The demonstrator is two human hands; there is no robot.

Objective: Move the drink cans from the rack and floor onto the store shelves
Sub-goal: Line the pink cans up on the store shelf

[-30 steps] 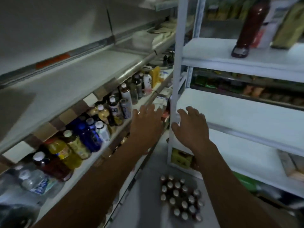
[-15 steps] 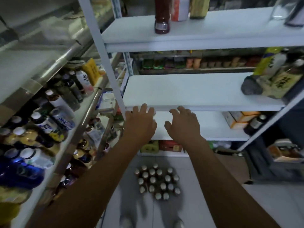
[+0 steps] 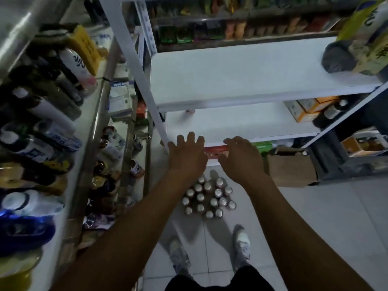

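Plainly, both hands are empty: the left hand and the right hand are held out side by side at the centre of the frame, palms down, fingers loosely spread and gripping nothing. They hover at the front edge of the lower white shelf; whether the fingertips touch it cannot be told. Just below the hands in the picture, the cans stand upright in a tight cluster on the floor, silver tops showing, between the shelving and the person's shoes. No can is lifted, and none can be made out on the white boards. The lower white shelf is bare except for boxes at its right end, and the upper shelf is bare except for packets at the upper right. Crowded bottles fill the left side of the frame. Judging by this, the stocking has hardly begun: the whole floor cluster is left to move, and there is ample room for it.
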